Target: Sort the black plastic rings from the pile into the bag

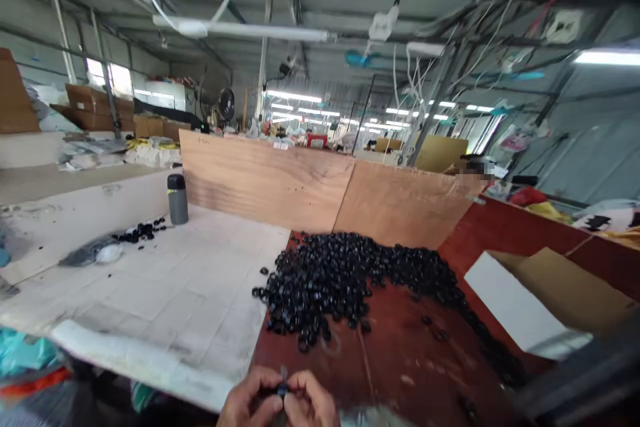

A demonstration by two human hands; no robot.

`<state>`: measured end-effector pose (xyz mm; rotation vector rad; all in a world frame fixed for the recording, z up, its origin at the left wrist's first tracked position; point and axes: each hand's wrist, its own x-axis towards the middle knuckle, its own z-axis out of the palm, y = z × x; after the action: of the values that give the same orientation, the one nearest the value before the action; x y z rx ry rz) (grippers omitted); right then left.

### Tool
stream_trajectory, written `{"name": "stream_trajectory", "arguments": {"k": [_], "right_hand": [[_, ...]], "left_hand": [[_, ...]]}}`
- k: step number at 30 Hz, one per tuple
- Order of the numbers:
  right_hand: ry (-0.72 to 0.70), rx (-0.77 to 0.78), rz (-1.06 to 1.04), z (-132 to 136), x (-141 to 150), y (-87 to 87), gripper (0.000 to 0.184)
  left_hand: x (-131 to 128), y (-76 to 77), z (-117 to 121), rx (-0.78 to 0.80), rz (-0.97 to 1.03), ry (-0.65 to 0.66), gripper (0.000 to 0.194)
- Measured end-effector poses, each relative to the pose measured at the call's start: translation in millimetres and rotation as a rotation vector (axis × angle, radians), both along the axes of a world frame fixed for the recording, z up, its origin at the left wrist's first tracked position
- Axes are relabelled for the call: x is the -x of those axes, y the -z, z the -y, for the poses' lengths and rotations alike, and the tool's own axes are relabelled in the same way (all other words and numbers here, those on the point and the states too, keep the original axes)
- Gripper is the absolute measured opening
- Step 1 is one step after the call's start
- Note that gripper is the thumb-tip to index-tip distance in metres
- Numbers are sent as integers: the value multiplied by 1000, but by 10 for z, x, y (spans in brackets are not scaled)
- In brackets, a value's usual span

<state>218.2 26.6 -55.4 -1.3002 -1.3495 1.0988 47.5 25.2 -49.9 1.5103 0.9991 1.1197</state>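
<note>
My left hand and my right hand meet at the bottom middle of the head view, fingertips and thumbs closed together. Pinched between them is a small dark piece, mostly covered by the fingers; its exact kind is too small to make out. Beyond my hands, a large heap of small black ring-like pieces spreads over the dark red tabletop. A few of these pieces lie loose at the heap's near edge.
On the right an open cardboard box stands tilted beside the heap. At left, a grey bottle stands on the white surface, near a plastic bag and scattered black pieces. Wooden boards wall off the back.
</note>
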Motion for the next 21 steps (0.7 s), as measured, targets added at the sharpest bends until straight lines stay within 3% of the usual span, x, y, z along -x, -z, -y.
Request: {"name": "stream_trajectory", "arguments": {"k": [2, 4, 6, 8, 10, 11, 13, 15, 18, 21], "right_hand": [[-83, 136, -162, 214, 90, -215, 33], [-95, 282, -326, 367, 138, -371, 29], [-163, 457, -382, 435, 116, -446, 24], [-263, 499, -211, 409, 13, -457, 20], [-221, 326, 89, 272, -160, -434, 18], [-103, 164, 236, 163, -264, -416, 16], [211, -157, 451, -104, -476, -370, 8], [377, -330, 596, -374, -652, -303, 20], [386, -392, 733, -647, -795, -159, 31], [321, -392, 801, -732, -823, -20, 22]], "left_hand": [[48, -91, 201, -79, -91, -72, 23], [118, -154, 344, -246, -187, -54, 19], [212, -226, 407, -357, -270, 46, 23], [300, -336, 379, -365, -372, 237, 22], [322, -461, 261, -301, -498, 345, 11], [290, -512, 172, -271, -551, 323, 6], [124, -561, -47, -245, -608, 156, 13], [-149, -525, -287, -251, -631, -39, 13], [-591, -368, -580, -302, -757, -191, 23], [-842, -214, -718, -292, -888, -245, 25]]}}
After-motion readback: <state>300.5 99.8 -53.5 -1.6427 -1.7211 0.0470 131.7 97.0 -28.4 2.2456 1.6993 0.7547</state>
